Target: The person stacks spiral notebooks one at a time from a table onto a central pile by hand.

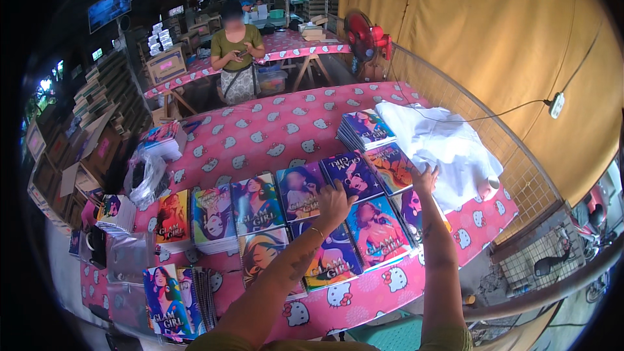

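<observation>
Rows of spiral notebooks with bright illustrated covers lie across a pink table. My left hand (334,205) rests with its fingers apart at the lower left edge of a dark purple notebook (354,176); a pink-and-purple notebook (298,188) lies beside it. At the right edge of an orange notebook (388,164), my right hand (426,180) touches down with fingers spread. Nearer to me lie a pink-and-blue notebook (378,231) and a purple-and-yellow one (330,257). My right forearm partly covers another notebook (411,211).
A notebook stack (366,129) stands beyond my hands, beside a white cloth (442,143). Clear plastic bags (146,179) and more notebook piles (170,299) lie at the left. Across the table stands a person (237,49). A red fan (364,36) and hanging cable (494,119) are behind.
</observation>
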A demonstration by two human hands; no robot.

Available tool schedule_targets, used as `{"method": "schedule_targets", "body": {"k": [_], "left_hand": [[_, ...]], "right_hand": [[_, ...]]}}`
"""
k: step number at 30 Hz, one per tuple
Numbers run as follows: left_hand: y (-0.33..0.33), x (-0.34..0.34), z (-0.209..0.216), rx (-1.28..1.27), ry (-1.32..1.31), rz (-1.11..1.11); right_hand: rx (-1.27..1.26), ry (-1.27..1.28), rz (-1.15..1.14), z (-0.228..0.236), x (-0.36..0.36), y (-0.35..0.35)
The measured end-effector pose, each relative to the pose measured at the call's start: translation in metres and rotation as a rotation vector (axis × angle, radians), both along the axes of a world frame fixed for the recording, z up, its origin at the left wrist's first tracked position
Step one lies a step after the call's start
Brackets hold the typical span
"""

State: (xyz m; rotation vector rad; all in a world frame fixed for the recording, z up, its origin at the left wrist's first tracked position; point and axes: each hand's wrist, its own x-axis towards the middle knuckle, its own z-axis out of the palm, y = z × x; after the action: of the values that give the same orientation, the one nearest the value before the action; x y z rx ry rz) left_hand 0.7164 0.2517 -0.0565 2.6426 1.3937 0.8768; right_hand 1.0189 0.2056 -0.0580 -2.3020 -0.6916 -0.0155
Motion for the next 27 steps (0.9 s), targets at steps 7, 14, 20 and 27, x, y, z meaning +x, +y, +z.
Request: {"method": "schedule_targets", "body": {"k": [7,14,20,27], "left_hand": [[0.065,-0.01,0.013,-0.424,-0.451,0.165],[0.022,-0.182,0.202,0.408,-0.645,-0.072],[-0.087,-0.394,0.33,0.439,-1.187,-0.209],[-0.127,-0.504,0.201,-0.144,-0.297,-0.29]], "right_hand": [[0.268,-0.267,0.348,0.017,0.03,0.017],[1.182,1.128,0.666,0.14,-0.151,-0.087],[0.919,1.039,0.867,0.137,-0.378,-0.147],[0.495,0.738,1.22,0.041,-0.61,-0.208]]}}
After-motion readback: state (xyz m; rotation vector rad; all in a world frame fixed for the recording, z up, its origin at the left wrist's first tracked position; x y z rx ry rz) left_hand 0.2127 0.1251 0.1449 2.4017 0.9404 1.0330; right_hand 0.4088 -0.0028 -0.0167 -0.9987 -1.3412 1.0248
